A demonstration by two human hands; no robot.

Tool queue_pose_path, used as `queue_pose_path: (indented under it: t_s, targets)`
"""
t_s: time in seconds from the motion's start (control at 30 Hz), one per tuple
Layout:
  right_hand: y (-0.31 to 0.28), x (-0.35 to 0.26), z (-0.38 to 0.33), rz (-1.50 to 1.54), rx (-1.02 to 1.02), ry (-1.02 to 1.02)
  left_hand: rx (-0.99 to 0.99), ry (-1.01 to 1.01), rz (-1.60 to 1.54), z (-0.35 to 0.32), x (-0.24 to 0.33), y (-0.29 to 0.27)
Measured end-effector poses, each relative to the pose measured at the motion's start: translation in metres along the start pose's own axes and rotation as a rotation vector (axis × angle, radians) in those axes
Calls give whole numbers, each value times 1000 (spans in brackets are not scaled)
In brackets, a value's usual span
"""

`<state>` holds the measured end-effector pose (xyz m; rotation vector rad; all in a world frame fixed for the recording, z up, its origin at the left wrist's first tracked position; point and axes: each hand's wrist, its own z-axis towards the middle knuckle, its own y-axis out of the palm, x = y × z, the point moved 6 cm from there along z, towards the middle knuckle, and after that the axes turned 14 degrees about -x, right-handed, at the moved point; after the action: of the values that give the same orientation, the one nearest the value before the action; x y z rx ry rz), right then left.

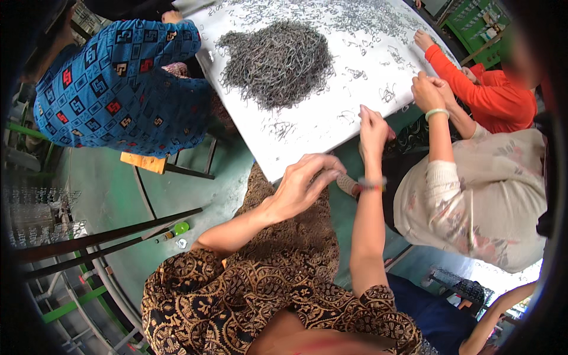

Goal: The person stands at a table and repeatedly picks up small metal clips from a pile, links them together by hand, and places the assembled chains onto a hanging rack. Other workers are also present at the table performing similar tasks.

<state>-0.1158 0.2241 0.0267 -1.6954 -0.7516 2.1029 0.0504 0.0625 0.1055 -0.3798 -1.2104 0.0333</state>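
The left hand [305, 183] hovers just off the near edge of the white table [307, 127], fingers curled and pinched together at 2 o'clock on something too small to identify. The right hand [373, 127] rests on the table edge at 1 o'clock from the left, fingers bent down onto the surface; whether it grips a piece I cannot tell. The grey heap of thin metal wire pieces [278, 62] lies at 11 o'clock from both hands, well apart, strands tangled with no single axis.

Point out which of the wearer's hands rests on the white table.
The right hand: its fingers lie on the white table edge. The left hand hangs off the table, over the lap, fingers pinched together.
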Motion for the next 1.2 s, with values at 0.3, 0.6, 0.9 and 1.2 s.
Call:
queue_pose_path:
  t_s: [0.3, 0.6, 0.9, 1.2]
  targets:
    - [49, 18, 77, -571, -115, -113, -23, -36, -57, -5, -7, 9]
    - [-46, -117, -71, 262, -437, -216, 4, -44, -309, 2, -33, 15]
    - [-58, -147, -102, -59, -470, -175, -169, -40, -276, 11, -16, 18]
    - [-70, -135, -107, 134, -246, -184, 103, -152, -90, -12, -57, -25]
